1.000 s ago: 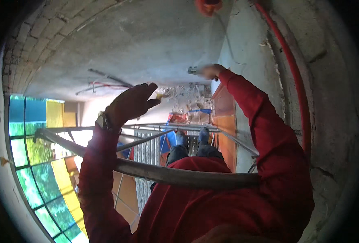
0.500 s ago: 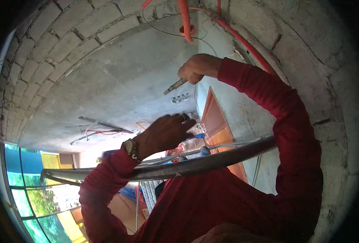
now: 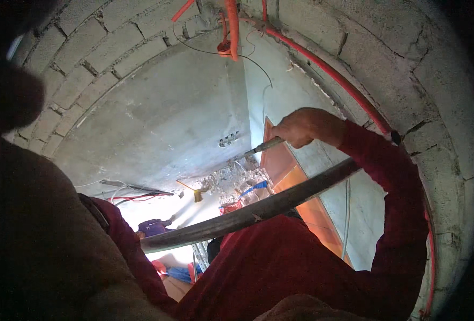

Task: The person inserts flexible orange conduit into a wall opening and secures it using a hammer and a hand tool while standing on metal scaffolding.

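Observation:
My right hand is closed around a narrow metal chisel, whose darker tip points left and slightly down. Below that hand, a thick grey metal pole crosses in front of my red-clothed body. My left sleeve is at the lower left, near the pole's left end. A large, dark, blurred shape fills the left foreground and covers much of that side. My left hand's fingers cannot be made out.
Rough block walls curve overhead. An orange corrugated conduit hangs at the top, and a red conduit runs along the right wall. Far below are an orange door, rubble and a purple item.
My right hand has moved down and right with the chisel. My left hand, spread above the pole before, has gone from the middle. A dark blurred shape now covers the left side.

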Motion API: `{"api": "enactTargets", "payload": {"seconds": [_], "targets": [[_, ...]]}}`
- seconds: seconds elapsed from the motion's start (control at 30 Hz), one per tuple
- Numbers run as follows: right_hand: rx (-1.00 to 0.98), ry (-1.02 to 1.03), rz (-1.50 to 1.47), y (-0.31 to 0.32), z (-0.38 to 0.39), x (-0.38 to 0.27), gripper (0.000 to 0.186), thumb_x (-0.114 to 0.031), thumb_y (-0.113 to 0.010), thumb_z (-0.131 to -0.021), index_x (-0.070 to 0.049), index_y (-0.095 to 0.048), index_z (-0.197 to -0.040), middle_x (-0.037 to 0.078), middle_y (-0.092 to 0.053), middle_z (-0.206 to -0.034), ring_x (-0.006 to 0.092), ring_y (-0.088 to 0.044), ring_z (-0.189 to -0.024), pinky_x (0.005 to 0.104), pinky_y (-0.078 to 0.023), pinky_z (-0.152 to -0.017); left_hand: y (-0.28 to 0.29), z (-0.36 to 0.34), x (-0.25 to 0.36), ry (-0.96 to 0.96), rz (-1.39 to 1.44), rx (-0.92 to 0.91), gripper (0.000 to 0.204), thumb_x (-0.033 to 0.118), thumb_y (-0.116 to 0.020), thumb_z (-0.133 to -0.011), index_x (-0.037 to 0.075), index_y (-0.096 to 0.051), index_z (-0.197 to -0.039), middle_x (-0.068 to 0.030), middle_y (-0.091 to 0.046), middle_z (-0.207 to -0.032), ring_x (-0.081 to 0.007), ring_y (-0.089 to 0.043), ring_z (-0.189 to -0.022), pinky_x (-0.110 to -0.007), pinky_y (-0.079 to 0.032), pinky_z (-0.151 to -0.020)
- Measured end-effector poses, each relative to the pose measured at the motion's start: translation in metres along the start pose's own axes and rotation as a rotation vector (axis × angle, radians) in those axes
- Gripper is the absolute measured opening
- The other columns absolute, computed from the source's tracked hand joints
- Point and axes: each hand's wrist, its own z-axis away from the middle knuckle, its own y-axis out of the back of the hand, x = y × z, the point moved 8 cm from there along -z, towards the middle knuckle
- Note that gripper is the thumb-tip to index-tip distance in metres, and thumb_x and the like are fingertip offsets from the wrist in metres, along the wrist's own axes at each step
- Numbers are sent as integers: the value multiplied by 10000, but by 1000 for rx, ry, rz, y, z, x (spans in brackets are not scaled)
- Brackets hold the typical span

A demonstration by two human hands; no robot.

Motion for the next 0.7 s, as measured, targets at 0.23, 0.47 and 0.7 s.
{"api": "enactTargets", "payload": {"seconds": [0.23, 0.47, 0.7], "targets": [[-32, -172, -36, -14, 21, 15, 279, -66, -597, -829, -25, -593, -1106, 188, -703, -977, 362, -692, -939, 493, -537, -784, 0, 3, 16, -78, 4, -17, 281, 147, -660, -939, 23, -614, -1187, -83, -654, -1128, -188, -636, -909, -350, -534, -836], [97, -198, -254, -131, -9, 78, 286, -173, -533, -925, -74, -631, -1175, 184, -700, -1088, 333, -691, -974, 467, -537, -835, -13, 10, 35, -135, 76, -59, 266, 168, -635, -962, 27, -611, -1186, -78, -647, -1100, -182, -626, -870, -343, -535, -817], [115, -233, -153, -16, 10, 53, 190, -134, -510, -907, -38, -610, -1037, 201, -683, -972, 356, -690, -923, 503, -532, -801, -16, 6, -7, -104, 138, -21, 255, 189, -611, -985, 31, -609, -1184, -72, -641, -1071, -176, -616, -831, -337, -536, -799]]}}
